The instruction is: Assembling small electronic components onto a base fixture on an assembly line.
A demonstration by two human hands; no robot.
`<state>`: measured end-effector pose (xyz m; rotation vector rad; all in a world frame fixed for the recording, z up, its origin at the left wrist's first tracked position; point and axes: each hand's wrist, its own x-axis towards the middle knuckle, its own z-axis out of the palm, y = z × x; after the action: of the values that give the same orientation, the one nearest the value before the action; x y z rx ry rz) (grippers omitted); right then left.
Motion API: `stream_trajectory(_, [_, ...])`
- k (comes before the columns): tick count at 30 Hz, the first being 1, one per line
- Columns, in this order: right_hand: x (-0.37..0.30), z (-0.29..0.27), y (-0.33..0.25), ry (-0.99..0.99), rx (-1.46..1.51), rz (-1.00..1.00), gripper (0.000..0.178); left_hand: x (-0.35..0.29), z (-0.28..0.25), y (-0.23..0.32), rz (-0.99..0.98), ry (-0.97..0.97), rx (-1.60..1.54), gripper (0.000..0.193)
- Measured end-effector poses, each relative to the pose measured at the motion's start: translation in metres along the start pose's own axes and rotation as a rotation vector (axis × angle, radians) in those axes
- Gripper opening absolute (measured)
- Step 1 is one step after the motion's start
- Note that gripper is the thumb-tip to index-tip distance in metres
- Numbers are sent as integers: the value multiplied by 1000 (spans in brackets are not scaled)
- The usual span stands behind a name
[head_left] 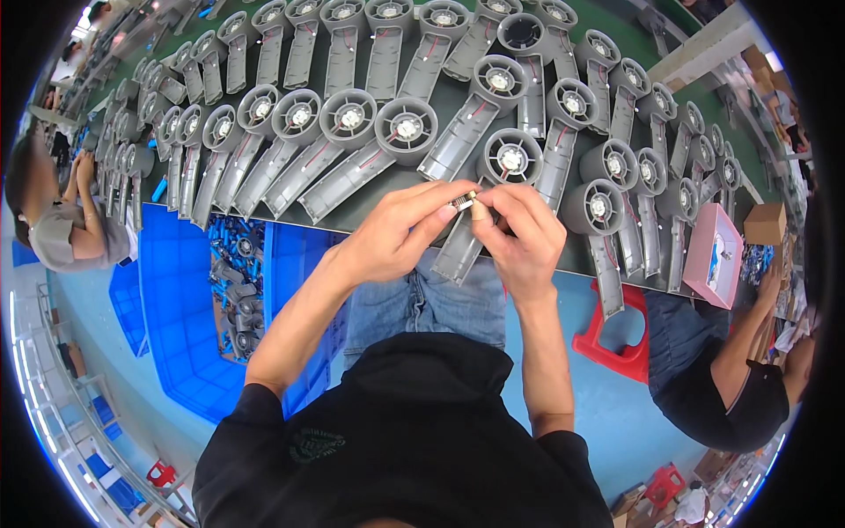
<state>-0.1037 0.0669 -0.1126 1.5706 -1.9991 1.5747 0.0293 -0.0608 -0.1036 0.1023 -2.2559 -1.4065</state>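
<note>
My left hand (398, 231) and my right hand (526, 236) meet at the table's near edge, fingertips pinched together. Between them is a small part (461, 202) with pale and dark stripes, too small to name exactly; it looks like a little circuit board. Right under my fingers lies a grey fan housing (459, 250), its trough-shaped handle pointing toward me. The round spoked head (512, 162) of that housing shows just beyond my right hand. Another grey fan housing (407, 128) with a thin red wire along its handle lies to the left of it.
Rows of similar housings cover the green table (370, 188). A blue bin (180, 308) holding grey parts and blue cylinders stands at my left. To the right are a pink box (715, 257), a red stool (616, 339) and a co-worker in black (726, 392). Another person (75, 224) sits far left.
</note>
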Motion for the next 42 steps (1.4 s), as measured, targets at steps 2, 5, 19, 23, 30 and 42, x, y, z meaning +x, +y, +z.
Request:
stream_trajectory(2, [4,-2,-2,1,-15,-19,16,1,2,3,-97,1,-1,33])
stream_trajectory(5, [1,-9,-30,50,-109,186,14,-1,0,9,-71,40,36,32])
stream_trajectory(19, [151,-25,-54,-351,-124,592,30,136,-93,27,219,356,141,26])
stream_trajectory(23, [271,51,40,-490,-232,463,38,242,-166,-52,-64,368,434,25])
stream_trajectory(30, [318,151,186,-588,-128,548,42,286,-243,-146,-277,199,719,25])
stream_trajectory(42, [327,105,106,-639,-291,493,31,81,-617,-263,-1318,658,1219,69])
